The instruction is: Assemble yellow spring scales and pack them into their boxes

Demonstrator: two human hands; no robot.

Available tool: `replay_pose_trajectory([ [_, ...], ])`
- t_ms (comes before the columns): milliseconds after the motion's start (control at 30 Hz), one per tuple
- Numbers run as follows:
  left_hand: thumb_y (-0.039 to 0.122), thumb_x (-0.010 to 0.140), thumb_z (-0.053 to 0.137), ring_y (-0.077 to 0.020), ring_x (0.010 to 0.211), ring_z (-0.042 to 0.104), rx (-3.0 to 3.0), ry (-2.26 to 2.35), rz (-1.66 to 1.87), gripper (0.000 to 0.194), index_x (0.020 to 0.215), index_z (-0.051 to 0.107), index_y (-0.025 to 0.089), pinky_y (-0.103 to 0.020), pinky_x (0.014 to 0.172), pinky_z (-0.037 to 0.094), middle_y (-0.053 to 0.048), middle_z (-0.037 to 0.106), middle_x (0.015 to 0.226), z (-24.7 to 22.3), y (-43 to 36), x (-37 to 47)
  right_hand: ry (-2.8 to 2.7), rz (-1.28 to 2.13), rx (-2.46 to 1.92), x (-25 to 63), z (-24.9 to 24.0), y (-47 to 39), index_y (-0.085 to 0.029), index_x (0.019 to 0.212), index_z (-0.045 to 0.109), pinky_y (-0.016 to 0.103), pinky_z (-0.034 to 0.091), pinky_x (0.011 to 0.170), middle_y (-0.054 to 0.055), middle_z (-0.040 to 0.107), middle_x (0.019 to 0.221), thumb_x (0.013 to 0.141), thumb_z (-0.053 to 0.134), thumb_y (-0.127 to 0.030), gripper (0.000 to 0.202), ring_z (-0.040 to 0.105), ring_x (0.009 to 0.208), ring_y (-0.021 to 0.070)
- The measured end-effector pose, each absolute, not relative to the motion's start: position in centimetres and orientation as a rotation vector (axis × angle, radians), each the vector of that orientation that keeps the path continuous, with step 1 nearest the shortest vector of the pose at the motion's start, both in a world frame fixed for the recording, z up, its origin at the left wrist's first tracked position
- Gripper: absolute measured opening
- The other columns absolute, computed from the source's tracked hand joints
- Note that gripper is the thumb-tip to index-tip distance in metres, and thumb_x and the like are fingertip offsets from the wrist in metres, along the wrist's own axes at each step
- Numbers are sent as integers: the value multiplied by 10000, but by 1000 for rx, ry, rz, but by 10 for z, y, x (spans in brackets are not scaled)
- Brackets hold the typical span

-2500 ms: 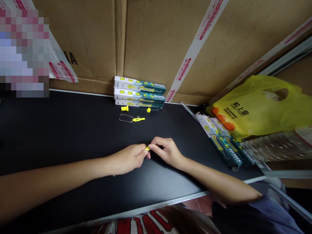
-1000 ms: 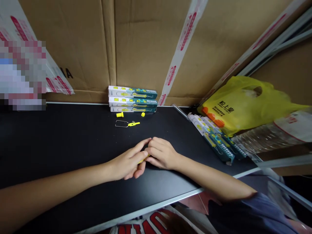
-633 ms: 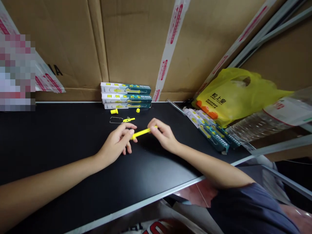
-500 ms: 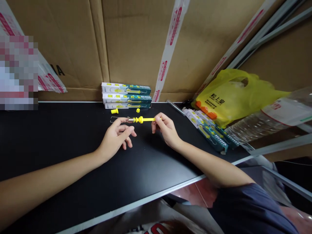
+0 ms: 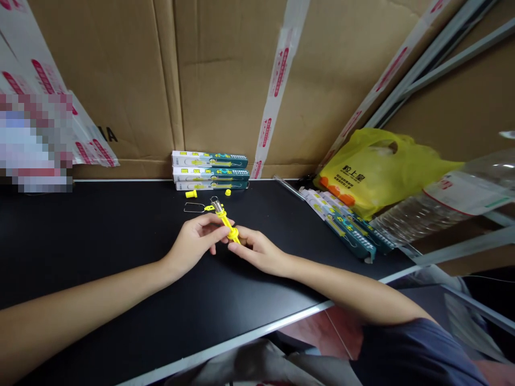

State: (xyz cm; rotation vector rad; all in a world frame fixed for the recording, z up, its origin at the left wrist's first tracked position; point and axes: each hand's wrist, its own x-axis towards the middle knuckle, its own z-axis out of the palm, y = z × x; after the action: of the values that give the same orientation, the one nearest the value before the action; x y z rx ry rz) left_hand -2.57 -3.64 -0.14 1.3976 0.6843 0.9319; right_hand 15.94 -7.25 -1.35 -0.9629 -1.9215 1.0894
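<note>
Both hands hold a yellow plastic spring scale part [image 5: 226,221] above the black table. It is tilted, with a metal spring and a small wire loop at its far end. My left hand [image 5: 198,236] closes thumb and fingers around its middle from the left. My right hand [image 5: 259,251] pinches its near end, by the yellow collar. Just beyond my left hand lies a wire hook [image 5: 195,208] with a yellow tab. Farther back on the table are a yellow cap [image 5: 191,194] and a smaller yellow plug [image 5: 228,192].
Printed spring scale boxes [image 5: 210,176] are stacked against the cardboard [image 5: 225,80]. More boxes [image 5: 341,228] lie at the right beside a yellow plastic bag [image 5: 362,166] and a clear bottle [image 5: 410,206]. A thin metal spring [image 5: 288,187] rests near the back edge.
The spring scale part has swung from lying crosswise to pointing away from me and come nearer. My right hand has moved left, close to my left hand. The wire hook now lies apart on the table.
</note>
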Motion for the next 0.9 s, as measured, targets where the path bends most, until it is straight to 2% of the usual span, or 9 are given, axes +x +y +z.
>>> replay_pose_trajectory([
  [200, 407, 842, 613, -154, 870, 643, 1468, 756, 1138, 270, 921, 655, 152, -241, 725, 525, -60, 685, 973, -5, -30, -27, -2079, 898, -1151, 163, -10, -73, -172, 891, 544, 201, 336, 570, -61, 465, 644, 904, 564, -384, 213, 423, 575, 75],
  [300, 398, 862, 594, -155, 903, 646, 1392, 774, 1205, 253, 925, 617, 154, -251, 773, 520, -51, 676, 945, -6, -26, -29, -2123, 793, -1240, 164, -7, -72, -174, 879, 558, 200, 322, 552, -60, 492, 607, 926, 522, -387, 222, 437, 542, 75],
  [467, 401, 931, 497, -120, 687, 651, 1379, 675, 1193, 210, 957, 476, 193, -251, 680, 526, 31, 631, 703, -11, -29, -30, -2235, 686, -1255, 163, -3, -74, -171, 870, 584, 204, 322, 561, -46, 516, 598, 947, 472, -415, 280, 454, 533, 78],
  [633, 417, 954, 450, -76, 450, 552, 1485, 636, 1067, 218, 963, 456, 199, -192, 488, 458, 89, 515, 561, -11, -34, -31, -2253, 628, -1265, 164, -3, -72, -168, 856, 603, 201, 322, 562, -41, 518, 597, 946, 476, -392, 273, 456, 531, 77],
  [900, 437, 914, 509, -99, 430, 583, 1416, 643, 940, 239, 948, 412, 222, -192, 413, 482, 96, 550, 550, -10, -31, -30, -2233, 627, -1189, 168, -7, -68, -166, 857, 591, 200, 341, 562, -43, 523, 608, 941, 485, -331, 213, 452, 529, 72],
])
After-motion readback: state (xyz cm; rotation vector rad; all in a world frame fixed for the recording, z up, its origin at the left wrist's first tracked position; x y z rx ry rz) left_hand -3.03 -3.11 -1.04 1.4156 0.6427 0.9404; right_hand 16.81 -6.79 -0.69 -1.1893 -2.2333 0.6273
